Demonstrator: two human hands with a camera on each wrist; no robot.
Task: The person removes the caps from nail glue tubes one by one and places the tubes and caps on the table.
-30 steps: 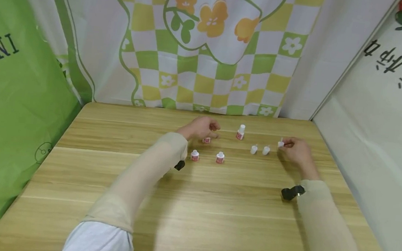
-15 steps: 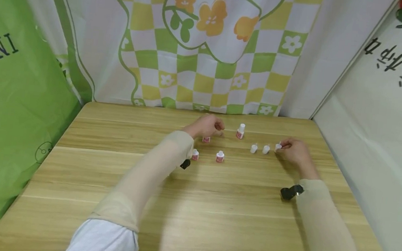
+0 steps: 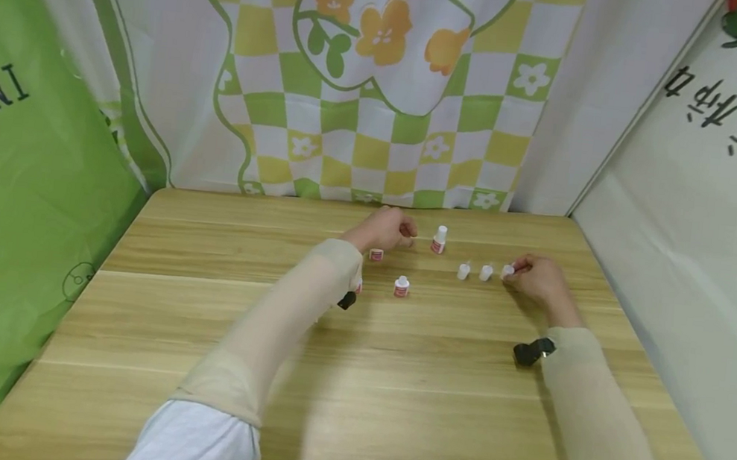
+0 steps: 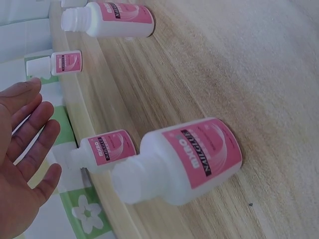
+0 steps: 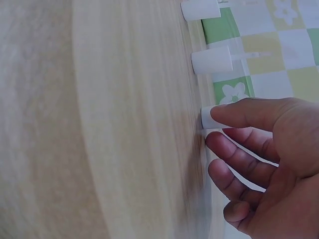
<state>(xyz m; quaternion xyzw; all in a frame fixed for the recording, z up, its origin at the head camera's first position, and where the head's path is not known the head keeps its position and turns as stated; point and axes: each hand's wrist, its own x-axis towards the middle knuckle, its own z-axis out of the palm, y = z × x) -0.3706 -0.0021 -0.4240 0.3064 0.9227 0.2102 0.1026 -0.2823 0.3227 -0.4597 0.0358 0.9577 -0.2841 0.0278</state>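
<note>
My right hand (image 3: 541,280) pinches a white brush cap (image 3: 508,272), which stands upside down at the right end of a row. Its thumb lies along the cap's side in the right wrist view. Two more upturned caps, a middle one (image 3: 486,273) and a left one (image 3: 464,271), have thin brush stems pointing up. My left hand (image 3: 387,227) holds nothing, its fingers loosely bent left of a capped nail glue bottle (image 3: 438,240). Uncapped bottles with pink labels stand nearer: one (image 3: 401,287) in front, another (image 3: 376,255) below the left hand, a third (image 4: 204,154) partly behind the sleeve.
The wooden table (image 3: 391,397) ends at a checked cloth backdrop (image 3: 378,134). A green cloth (image 3: 18,223) hangs along the left side, a white one (image 3: 698,235) along the right. Black wrist cameras ride below both hands.
The right hand has lowered its cap and shifted slightly left, so the cap now stands in line with the other two. The left hand has moved right, toward the capped bottle.
</note>
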